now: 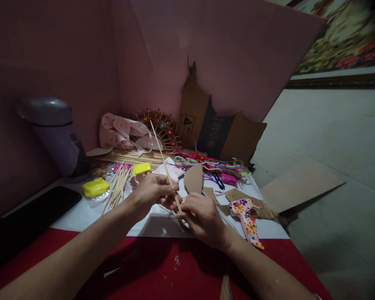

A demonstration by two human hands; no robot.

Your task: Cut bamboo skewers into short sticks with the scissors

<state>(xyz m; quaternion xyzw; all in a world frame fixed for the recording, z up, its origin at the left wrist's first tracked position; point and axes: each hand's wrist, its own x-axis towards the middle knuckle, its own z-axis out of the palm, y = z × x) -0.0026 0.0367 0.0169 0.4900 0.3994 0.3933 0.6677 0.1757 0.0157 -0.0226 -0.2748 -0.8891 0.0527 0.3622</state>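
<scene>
My left hand (151, 193) is closed in a pinch on a thin wooden skewer (162, 160) that slants up and away to the left. My right hand (203, 216) is closed around the skewer's lower end and presses on a small round cardboard piece, mostly hidden under its fingers. Both hands meet over a white sheet (81, 216) on a red mat (175, 266). A rounded cardboard cut-out (193, 179) lies just beyond my right hand.
Loose skewers (117, 185), yellow packets (95, 187), coloured yarn (212, 164), a flower-patterned glue gun (248, 221), pink dotted fabric (121, 131) and a spoked stick wheel (162, 125) lie around. A grey canister (56, 133) stands left. A cardboard box (212, 129) leans at the back.
</scene>
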